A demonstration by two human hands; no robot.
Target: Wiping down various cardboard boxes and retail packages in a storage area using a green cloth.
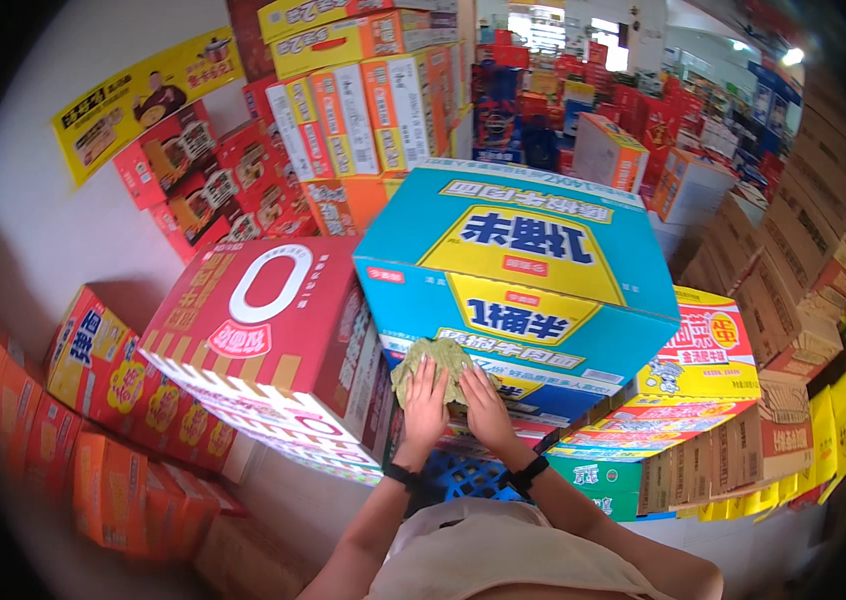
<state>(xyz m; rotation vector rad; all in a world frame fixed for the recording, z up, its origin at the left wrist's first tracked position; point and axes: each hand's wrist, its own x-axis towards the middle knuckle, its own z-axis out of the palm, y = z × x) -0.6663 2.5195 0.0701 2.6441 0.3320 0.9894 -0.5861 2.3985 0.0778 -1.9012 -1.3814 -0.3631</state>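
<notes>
A crumpled green cloth (pixel 434 358) lies against the lower front of a large teal and yellow carton (pixel 400 217). My left hand (pixel 426 401) holds it there, palm down with the fingers stretched over the cloth. On the cloth's right edge rests my right hand (pixel 484 409), its fingertips touching both cloth and carton. What the fingers cover underneath is hidden. Each wrist wears a black band. Just left of the teal carton stands a dark red carton (pixel 303 300) on a stack of similar ones.
Yellow and pink cartons (pixel 693 382) stand at the right, beside brown cardboard boxes (pixel 787 292). A blue plastic crate (pixel 468 476) sits low before me. Orange boxes (pixel 111 487) line the floor at left. Tall carton stacks (pixel 363 112) rise behind.
</notes>
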